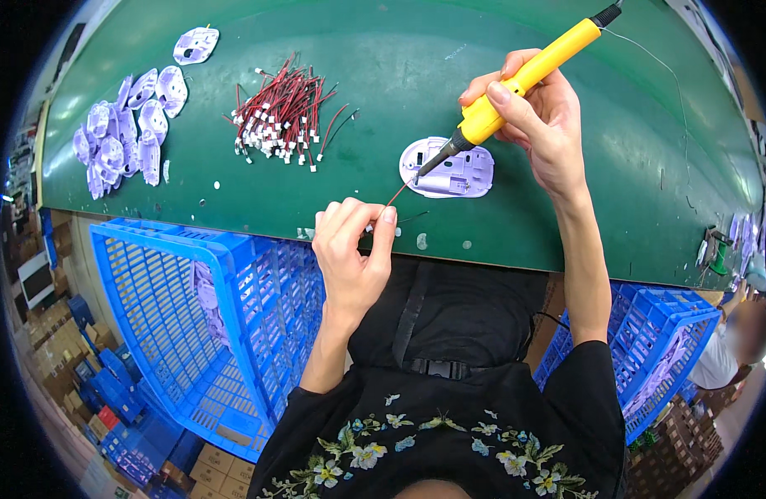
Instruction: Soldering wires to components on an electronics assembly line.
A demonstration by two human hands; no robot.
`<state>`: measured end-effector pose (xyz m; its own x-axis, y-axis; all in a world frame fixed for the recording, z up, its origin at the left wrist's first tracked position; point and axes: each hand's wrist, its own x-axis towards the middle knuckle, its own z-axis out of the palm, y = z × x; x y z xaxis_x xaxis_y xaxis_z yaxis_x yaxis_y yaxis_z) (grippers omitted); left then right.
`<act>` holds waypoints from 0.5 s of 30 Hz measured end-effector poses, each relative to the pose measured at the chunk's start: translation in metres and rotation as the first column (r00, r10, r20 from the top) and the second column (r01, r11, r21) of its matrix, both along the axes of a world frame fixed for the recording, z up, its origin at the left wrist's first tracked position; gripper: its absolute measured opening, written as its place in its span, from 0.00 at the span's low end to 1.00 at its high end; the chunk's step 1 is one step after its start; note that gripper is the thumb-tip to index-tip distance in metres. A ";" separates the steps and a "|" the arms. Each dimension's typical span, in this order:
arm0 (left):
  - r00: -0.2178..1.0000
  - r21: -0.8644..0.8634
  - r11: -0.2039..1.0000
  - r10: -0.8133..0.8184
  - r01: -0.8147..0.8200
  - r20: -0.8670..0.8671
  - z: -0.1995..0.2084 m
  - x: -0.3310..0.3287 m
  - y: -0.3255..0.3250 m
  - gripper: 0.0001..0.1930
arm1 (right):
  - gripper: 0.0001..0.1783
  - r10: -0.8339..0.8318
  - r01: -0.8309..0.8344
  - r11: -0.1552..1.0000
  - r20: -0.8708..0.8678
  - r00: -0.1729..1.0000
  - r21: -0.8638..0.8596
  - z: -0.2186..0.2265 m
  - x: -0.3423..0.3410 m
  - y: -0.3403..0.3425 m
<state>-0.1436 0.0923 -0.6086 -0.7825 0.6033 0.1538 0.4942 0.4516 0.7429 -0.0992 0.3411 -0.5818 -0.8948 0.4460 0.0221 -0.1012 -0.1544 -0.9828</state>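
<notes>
My right hand (537, 116) is closed round a yellow soldering iron (516, 83), its dark tip angled down to the left over a lavender plastic shell (462, 170) on the green table. Between the pinched fingers of my left hand (354, 245) is a cable with a red wire (399, 193) and a black wire (414, 217). The red wire's end reaches the shell beside the iron's tip; whether it touches metal is too small to tell. The black wire sticks out free to the right. Most of the cable's other end is hidden by my fingers.
On the green table (366, 75) lie a heap of red and black cables with white connectors (283, 116), a pile of lavender shells (112, 145) and a lone shell (195, 46). Blue crates stand at the left (233, 291) and right (674, 324). Another person (720, 358) is at far right.
</notes>
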 end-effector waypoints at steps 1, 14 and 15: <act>1.000 0.013 1.000 -0.002 0.002 0.003 0.000 0.000 0.000 0.07 | 0.19 0.003 -0.003 1.000 -0.009 1.000 -0.003 0.000 0.000 0.000; 1.000 0.041 0.999 -0.002 0.002 0.007 0.000 0.000 0.001 0.07 | 0.22 0.010 -0.011 1.000 -0.040 0.999 -0.021 -0.002 0.000 0.000; 1.000 0.042 0.999 -0.002 0.002 0.007 0.000 0.000 0.001 0.07 | 0.22 0.006 -0.006 1.000 -0.033 0.999 -0.023 -0.001 0.001 0.001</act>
